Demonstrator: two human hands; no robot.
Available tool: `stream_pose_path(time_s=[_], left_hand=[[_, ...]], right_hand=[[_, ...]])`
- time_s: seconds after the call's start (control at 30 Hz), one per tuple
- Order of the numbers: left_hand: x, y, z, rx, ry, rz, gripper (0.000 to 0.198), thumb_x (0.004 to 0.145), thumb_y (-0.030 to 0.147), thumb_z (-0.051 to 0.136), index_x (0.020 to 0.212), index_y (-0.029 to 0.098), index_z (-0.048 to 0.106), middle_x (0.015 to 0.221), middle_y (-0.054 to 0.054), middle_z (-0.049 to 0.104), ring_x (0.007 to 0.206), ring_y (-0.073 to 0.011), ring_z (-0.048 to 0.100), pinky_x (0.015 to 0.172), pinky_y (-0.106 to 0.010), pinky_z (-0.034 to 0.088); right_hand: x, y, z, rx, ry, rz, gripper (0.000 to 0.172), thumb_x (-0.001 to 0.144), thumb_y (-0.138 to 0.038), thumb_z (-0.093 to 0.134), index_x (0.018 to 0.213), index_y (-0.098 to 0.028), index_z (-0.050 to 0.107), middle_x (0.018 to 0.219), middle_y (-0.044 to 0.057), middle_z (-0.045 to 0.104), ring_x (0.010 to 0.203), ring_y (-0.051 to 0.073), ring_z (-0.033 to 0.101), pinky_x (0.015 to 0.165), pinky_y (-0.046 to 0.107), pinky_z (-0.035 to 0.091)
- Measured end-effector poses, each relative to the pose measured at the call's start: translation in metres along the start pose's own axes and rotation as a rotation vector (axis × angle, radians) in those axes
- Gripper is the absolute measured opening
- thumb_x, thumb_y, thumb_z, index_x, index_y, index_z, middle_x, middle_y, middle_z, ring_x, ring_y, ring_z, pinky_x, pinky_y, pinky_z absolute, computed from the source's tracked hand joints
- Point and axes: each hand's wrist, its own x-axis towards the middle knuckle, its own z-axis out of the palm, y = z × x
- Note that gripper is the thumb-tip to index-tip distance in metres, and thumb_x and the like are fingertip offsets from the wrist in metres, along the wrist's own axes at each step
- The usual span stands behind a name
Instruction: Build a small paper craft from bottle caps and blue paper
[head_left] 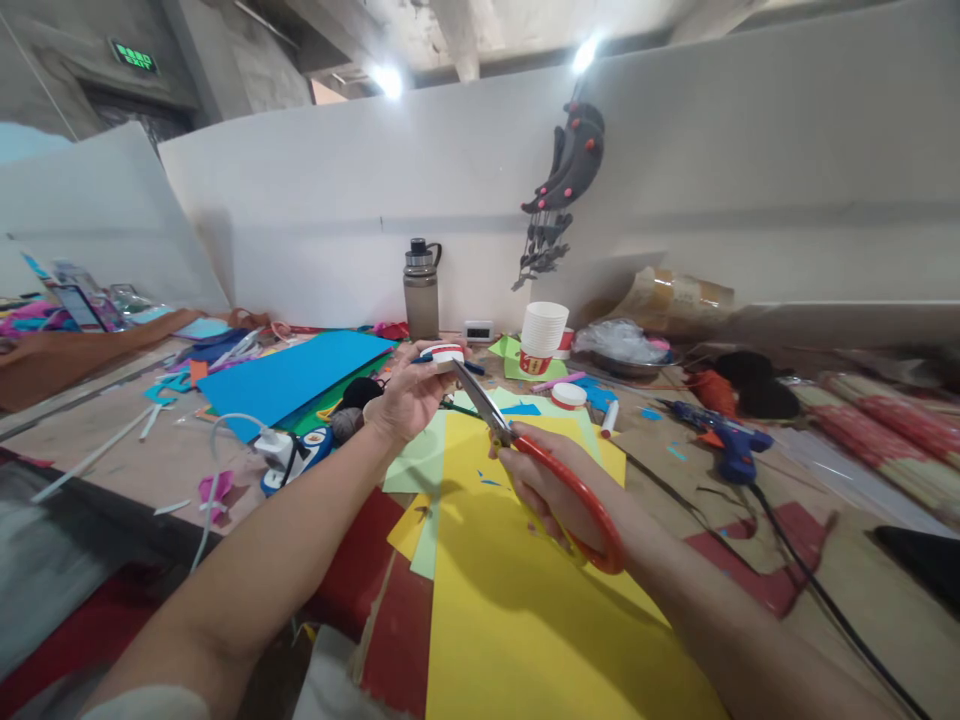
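My left hand (411, 398), left of centre, is closed round a small white round piece with a red band (442, 354). A dark blue piece sticks out on both sides of it. My right hand (551, 480) grips scissors with red and yellow handles (592, 510). Their blades point up and left, and the tips meet the lower edge of the white piece in this view. Below both hands lies a large yellow sheet (510, 620), with pale green sheets (412, 455) partly under it. Small blue scraps rest on the yellow sheet.
A blue sheet (300, 378) lies at the left, near a white plug (279, 450) with a cable. Behind stand a bottle (421, 292) and stacked paper cups (541, 335). At the right are a blue glue gun (731, 440) with a black cord and red sheet pieces (795, 550).
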Motion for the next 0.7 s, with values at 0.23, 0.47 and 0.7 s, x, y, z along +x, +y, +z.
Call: stream_pose_path(time_s=[0.23, 0.47, 0.7], left_hand=[[0.002, -0.004, -0.003, -0.001, 0.030, -0.001, 0.016, 0.068, 0.019, 0.068, 0.085, 0.017, 0.067, 0.097, -0.008, 0.073, 0.097, -0.0231, 0.069, 0.082, -0.033, 0.053], [0.006, -0.006, -0.004, 0.061, 0.165, 0.083, 0.017, 0.069, 0.019, 0.070, 0.085, 0.019, 0.066, 0.093, -0.005, 0.073, 0.097, -0.0196, 0.068, 0.081, -0.029, 0.052], [0.008, -0.007, -0.005, 0.012, 0.203, -0.060, 0.020, 0.067, 0.024, 0.068, 0.085, 0.016, 0.065, 0.087, -0.007, 0.073, 0.088, -0.0205, 0.070, 0.070, -0.028, 0.053]], right_hand=[[0.005, 0.011, -0.010, -0.066, -0.009, -0.129, 0.036, 0.079, -0.051, 0.065, 0.100, -0.025, 0.054, 0.065, -0.007, 0.050, 0.046, 0.008, 0.047, 0.041, 0.019, 0.044], [0.000, 0.009, -0.012, -0.023, -0.160, -0.191, 0.049, 0.089, -0.068, 0.040, 0.099, -0.022, 0.052, 0.059, -0.007, 0.047, 0.040, 0.008, 0.043, 0.037, 0.021, 0.038], [0.017, 0.017, -0.026, -0.734, 0.434, -0.329, 0.032, 0.086, -0.039, 0.054, 0.114, -0.026, 0.064, 0.083, 0.007, 0.069, 0.074, 0.023, 0.064, 0.064, 0.031, 0.045]])
